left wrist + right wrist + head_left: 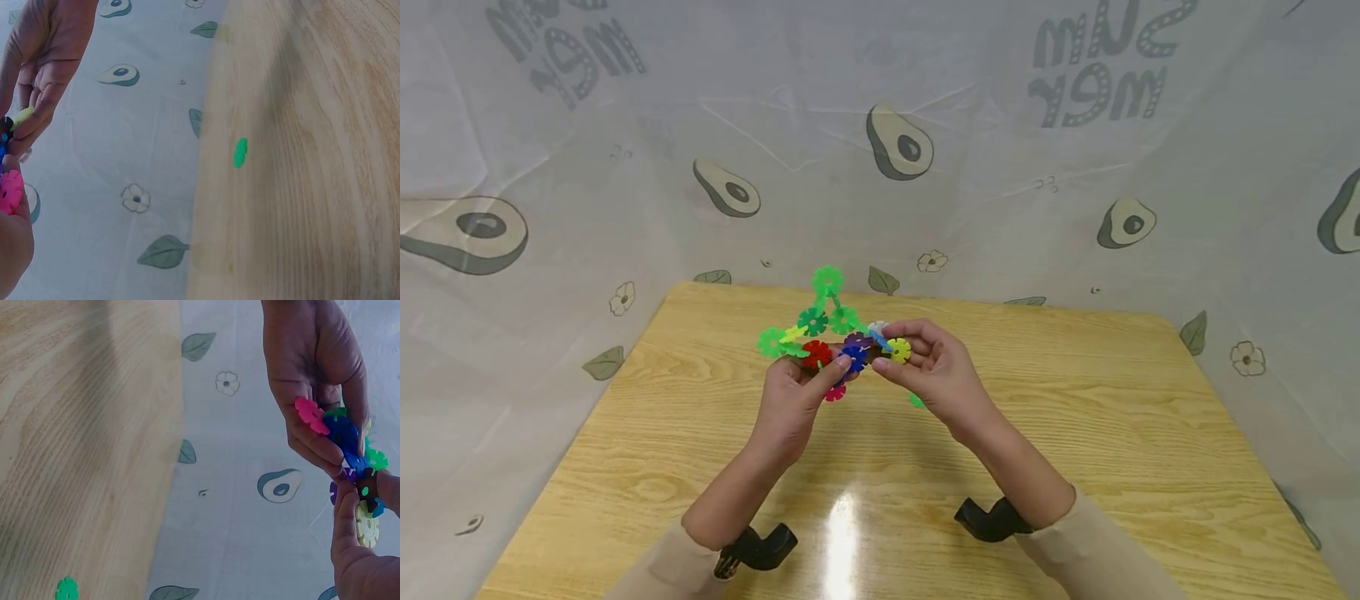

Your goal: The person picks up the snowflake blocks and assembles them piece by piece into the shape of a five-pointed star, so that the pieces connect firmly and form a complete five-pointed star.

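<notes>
Above the table, both hands hold a structure of interlocking flower-shaped plastic discs (827, 281) in green, yellow, red, blue and purple. My left hand (786, 408) grips its lower part, thumb on a dark blue disc (853, 359) beside a red disc (816, 354). A pink disc (310, 415) sticks out beneath that hand. My right hand (943, 379) pinches the structure's right end by a yellow disc (898, 350). In the right wrist view, a brown disc (367, 483) lies at its fingertips, close to a purple disc (334, 492). Fingers hide some joints.
One loose green disc (240, 152) lies on the wooden table (1075, 433), below the right hand in the head view. Behind and at the sides hangs a pale sheet (820, 150) printed with avocados and leaves. Black curved mounts (992, 519) sit at the wrists.
</notes>
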The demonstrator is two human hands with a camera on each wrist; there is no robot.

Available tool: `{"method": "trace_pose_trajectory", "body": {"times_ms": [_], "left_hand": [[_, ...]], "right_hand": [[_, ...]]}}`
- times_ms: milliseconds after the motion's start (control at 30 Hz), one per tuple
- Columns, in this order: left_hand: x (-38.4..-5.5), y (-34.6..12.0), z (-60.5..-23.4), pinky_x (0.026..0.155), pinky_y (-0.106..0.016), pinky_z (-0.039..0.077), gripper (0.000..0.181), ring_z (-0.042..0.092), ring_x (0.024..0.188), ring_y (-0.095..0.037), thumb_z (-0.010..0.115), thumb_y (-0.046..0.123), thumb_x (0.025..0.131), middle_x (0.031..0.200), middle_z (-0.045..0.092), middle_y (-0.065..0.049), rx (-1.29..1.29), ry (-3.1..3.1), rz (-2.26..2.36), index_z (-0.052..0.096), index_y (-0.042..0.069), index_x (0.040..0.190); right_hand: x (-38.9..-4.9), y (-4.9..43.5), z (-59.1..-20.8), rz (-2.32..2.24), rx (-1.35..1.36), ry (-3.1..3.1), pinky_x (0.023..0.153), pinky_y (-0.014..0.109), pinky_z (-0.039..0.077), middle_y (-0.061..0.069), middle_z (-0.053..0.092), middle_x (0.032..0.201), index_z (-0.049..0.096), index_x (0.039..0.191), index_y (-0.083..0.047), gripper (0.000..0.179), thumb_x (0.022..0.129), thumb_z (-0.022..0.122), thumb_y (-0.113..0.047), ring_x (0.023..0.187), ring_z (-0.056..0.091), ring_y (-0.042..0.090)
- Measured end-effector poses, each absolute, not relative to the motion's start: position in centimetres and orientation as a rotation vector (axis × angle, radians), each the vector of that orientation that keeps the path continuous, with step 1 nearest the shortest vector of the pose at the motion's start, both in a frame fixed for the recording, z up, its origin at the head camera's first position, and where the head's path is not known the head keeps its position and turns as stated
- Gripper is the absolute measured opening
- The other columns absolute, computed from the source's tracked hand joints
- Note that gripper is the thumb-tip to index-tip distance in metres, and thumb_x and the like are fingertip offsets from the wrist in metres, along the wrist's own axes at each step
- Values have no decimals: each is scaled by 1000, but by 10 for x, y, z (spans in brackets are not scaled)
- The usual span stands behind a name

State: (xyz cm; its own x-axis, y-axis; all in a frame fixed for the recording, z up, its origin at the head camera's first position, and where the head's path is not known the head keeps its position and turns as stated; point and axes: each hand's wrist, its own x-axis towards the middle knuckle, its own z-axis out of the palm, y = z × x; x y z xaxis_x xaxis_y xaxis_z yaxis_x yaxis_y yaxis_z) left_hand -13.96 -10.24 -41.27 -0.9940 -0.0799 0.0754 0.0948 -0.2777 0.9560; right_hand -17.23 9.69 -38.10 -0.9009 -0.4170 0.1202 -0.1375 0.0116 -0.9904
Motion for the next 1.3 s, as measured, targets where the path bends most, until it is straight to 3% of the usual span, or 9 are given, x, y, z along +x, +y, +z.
{"method": "trace_pose_trajectory", "body": {"times_ms": [167,400,600,733,867,1067,1300], "left_hand": [[-140,-100,-419,88,-20,59,9,74,91,-7,66,1,101,91,76,8,3,-1791,-2429,66,-5,107],[-141,-101,-421,89,-22,59,17,74,90,-7,66,4,101,90,77,9,18,-1819,-2429,66,-8,113],[-145,-107,-415,85,-20,59,18,74,91,-8,66,7,101,91,76,6,87,-1861,-2464,66,-9,110],[-148,-112,-413,82,-18,60,19,75,86,-6,64,7,103,91,76,6,123,-1867,-2532,63,-9,114],[-149,-117,-412,87,-19,62,21,76,85,-7,61,5,104,100,73,2,108,-1904,-2583,59,-11,118],[-148,-124,-411,88,-18,61,26,74,87,-6,59,6,104,102,70,2,-3,-2025,-2600,60,-14,120],[-148,-128,-411,87,-18,60,31,72,88,-6,60,7,103,96,73,5,-68,-2098,-2613,59,-18,122]], "right_hand": [[-172,94,-384,-1993,-489,2048,84,20,61,16,67,137,56,139,-1,44,98,70,0,92,70,6],[-172,92,-386,-1991,-494,2056,83,20,61,16,69,134,58,138,-1,43,98,72,-3,92,71,7],[-172,101,-384,-1862,-645,2158,90,21,61,16,64,142,55,142,-8,47,98,74,-10,112,72,16],[-172,107,-380,-1765,-800,2250,97,26,62,16,64,134,53,144,-8,53,96,75,-7,118,71,24],[-173,113,-378,-1522,-1078,2532,93,33,63,10,63,121,54,144,-9,58,92,80,-8,109,66,20],[-180,122,-376,-985,-1581,2804,109,44,55,6,54,150,52,151,-14,67,92,83,-20,136,53,23],[-185,123,-376,-772,-1807,2795,111,42,52,2,64,141,57,146,-13,61,92,82,-26,131,57,21]]}}
